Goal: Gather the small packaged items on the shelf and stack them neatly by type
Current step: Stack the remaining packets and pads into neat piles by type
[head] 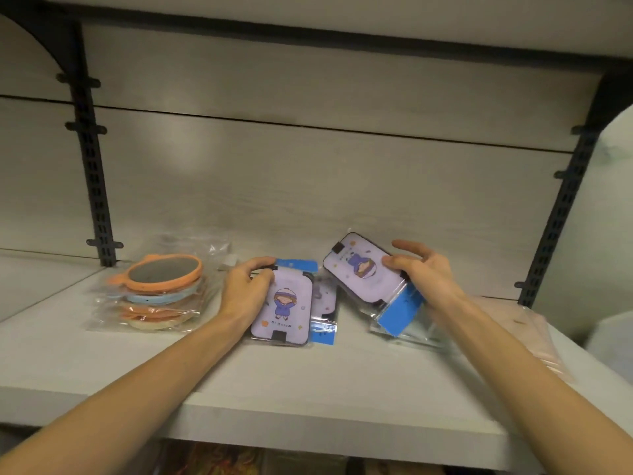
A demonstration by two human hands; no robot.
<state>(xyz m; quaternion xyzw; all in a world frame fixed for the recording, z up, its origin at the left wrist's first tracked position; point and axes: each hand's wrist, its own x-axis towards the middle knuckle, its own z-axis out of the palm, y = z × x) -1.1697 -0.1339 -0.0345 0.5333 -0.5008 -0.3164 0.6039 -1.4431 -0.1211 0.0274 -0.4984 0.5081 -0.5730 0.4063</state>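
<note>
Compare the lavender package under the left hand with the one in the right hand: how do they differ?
The left package lies flat on the shelf, blue tab at the back; the right package is lifted and tilted, blue tab toward the front. Both are lavender, showing a cartoon figure.

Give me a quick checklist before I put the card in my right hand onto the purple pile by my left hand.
1. Right hand has hold of the lifted card: ok, fingers curl round its edge.
2. Left hand steadies the purple pile: ok, it grips the top end.
3. Same type: ok, both are purple with a cartoon figure.
4. Pile squared up: not ok, a lower card sticks out to the right.
5. Card's orientation matches pile: not ok, it is tilted, blue flap down.
6. Mirror stack apart from the pile: ok.
</note>
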